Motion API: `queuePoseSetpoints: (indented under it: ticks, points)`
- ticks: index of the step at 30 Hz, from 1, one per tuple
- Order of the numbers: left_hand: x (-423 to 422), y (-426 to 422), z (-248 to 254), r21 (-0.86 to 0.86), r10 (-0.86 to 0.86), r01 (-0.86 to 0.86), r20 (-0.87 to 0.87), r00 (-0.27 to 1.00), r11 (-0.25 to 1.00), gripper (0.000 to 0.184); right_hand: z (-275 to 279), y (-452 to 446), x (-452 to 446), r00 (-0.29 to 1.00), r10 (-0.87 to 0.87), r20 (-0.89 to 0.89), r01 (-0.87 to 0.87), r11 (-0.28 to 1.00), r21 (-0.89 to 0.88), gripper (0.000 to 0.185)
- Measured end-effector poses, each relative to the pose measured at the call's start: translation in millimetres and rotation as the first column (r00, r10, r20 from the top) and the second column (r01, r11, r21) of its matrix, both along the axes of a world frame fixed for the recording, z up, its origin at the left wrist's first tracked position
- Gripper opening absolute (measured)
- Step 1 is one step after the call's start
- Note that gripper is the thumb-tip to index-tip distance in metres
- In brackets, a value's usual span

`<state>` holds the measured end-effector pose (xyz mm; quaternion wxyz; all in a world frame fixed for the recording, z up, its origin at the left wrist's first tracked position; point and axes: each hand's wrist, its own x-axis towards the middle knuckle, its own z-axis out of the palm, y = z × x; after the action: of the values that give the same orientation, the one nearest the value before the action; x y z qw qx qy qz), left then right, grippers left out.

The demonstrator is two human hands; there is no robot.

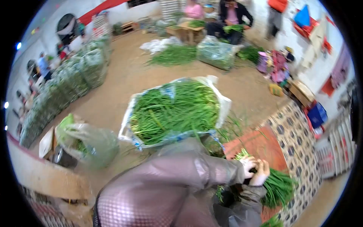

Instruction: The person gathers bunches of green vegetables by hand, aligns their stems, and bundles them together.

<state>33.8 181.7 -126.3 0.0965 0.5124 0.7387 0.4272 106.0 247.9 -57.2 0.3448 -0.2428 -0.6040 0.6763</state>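
Observation:
A bunch of long green stalks (278,187) lies over a reddish board (261,145), its pale ends toward the upper left and its leafy ends toward the lower right. My left hand (248,167) is closed around the pale end of the bunch. Right beside it, my right hand (261,173) is bent over the same bunch, fingers curled and close to the left hand. The fingertips are blurred and partly hidden. Left of the board stands a large plastic-lined container (227,109) heaped with green stalks (174,109).
A plastic bag (100,145) stands at the left. Filled bags (81,77) line the far left. Two seated people (232,19) (194,10) are at the back near a stuffed bag (216,53) and loose greens (173,55). Patterned matting (293,140) and stacked crates (334,147) are at right.

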Motion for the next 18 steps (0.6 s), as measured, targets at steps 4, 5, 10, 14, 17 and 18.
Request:
queuePoseSetpoints:
  ticks: [4, 5, 10, 14, 17, 18]
  points:
    - [5.8, 9.2, -8.0, 0.103, 0.108, -0.112, 0.035, 0.993, 0.988, 0.023, -14.5, 13.8, 4.4, 0.992, 0.103, -0.067, -0.110, 0.988, -0.109, 0.010]
    - [5.2, 8.2, -7.1, 0.097, 0.088, -0.089, 0.012, 0.996, 0.991, 0.022, -2.4, 2.6, 1.5, 0.996, 0.081, -0.046, -0.085, 0.992, -0.092, 0.013]
    - [-16.1, 2.8, 4.2, 0.065, -0.088, 0.095, -0.099, 0.991, 0.993, 0.021, 2.0, 11.2, 7.6, 0.995, 0.098, 0.003, -0.098, 0.995, 0.009, 0.013]
    - [-39.2, -12.2, 28.0, -0.273, -0.321, 0.300, -0.034, 0.946, 0.914, 0.089, -16.4, 34.5, 12.9, 0.970, 0.196, 0.141, -0.213, 0.970, 0.118, 0.013]
    - [-42.0, -2.0, 6.5, -0.362, -0.369, 0.310, -0.106, 0.923, 0.879, 0.125, -12.6, 35.8, 11.5, 0.953, 0.167, 0.251, -0.196, 0.976, 0.092, 0.012]
    - [-40.3, -2.2, 5.7, -0.372, -0.380, 0.309, -0.132, 0.916, 0.875, 0.128, -10.3, 31.3, 10.5, 0.953, 0.168, 0.253, -0.196, 0.976, 0.091, 0.012]
